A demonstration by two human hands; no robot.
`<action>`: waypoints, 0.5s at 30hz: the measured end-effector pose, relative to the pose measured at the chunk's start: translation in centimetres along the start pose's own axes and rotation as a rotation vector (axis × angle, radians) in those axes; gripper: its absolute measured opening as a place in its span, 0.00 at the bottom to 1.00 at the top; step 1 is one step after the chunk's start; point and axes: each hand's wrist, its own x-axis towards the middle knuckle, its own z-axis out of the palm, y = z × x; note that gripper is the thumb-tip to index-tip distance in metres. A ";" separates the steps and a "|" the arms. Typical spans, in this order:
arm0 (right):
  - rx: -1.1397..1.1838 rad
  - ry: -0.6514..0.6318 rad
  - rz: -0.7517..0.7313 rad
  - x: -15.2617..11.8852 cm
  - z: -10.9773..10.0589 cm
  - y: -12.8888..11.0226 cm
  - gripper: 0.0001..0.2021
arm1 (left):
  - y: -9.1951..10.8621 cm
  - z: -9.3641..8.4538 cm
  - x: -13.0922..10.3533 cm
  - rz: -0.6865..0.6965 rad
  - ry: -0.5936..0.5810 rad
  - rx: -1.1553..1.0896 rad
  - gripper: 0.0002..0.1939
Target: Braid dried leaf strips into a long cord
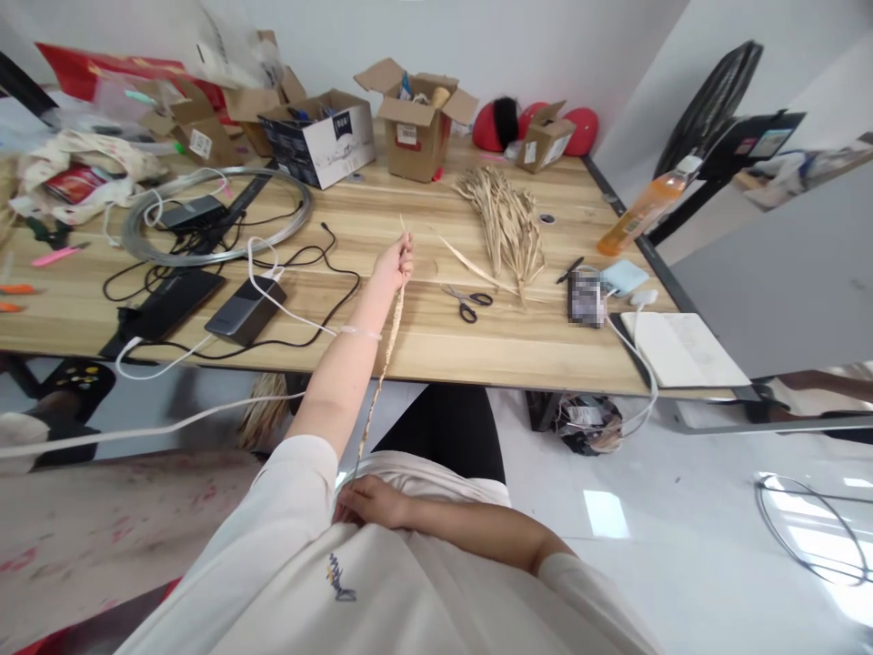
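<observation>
Cord [390, 348] of twisted, straw-coloured fibre stretches between two bare hands on my feed, running from just above mid-view down toward seven o'clock and passing the near edge of the wooden table [450, 359]. At eleven o'clock the left hand [394, 264] has its fingers closed around the upper part, a thin tip poking out past them; at seven o'clock the right hand [372, 502] curls at the lower end, close against the shirt [436, 582], and I read it as pinching there, though its fingertips are out of my sight. I judge the fibre light and dry, bendy along its length but apt to fray if kinked, with a coarse surface that should resist slipping. The firmest hold is probably on the tightly twisted part near either end, not on the wispy tip. Dried leaves [508, 223] at one o'clock look more brittle; scissors [466, 298] lie near them, at two. Writing gives me little: dark script on the shirt front that I can't decipher, a dark emblem on the white carton [341, 144] at eleven, a pale label on the brown carton [416, 150] at twelve, and a bottle [641, 214] at two whose label I can't read.
</observation>
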 end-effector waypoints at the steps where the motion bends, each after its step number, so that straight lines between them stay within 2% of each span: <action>1: 0.009 0.013 0.015 0.0 0.1 0.0 0.18 | -0.3 -0.1 0.0 0.002 0.000 -0.011 0.11; 3: 0.032 0.031 0.055 -0.2 0.2 -0.1 0.17 | -0.7 -0.2 -0.1 0.016 -0.005 -0.025 0.11; 8: 0.029 0.041 0.036 -0.4 0.2 0.1 0.17 | -0.9 -0.1 -0.6 0.034 -0.003 -0.041 0.09; 12: 0.052 0.034 0.007 0.0 0.3 1.1 0.19 | -1.2 0.7 -1.3 0.046 0.003 -0.061 0.11; 15: 0.040 -0.005 -0.067 0.0 0.2 1.3 0.21 | -1.5 1.6 -2.0 0.069 -0.023 -0.010 0.13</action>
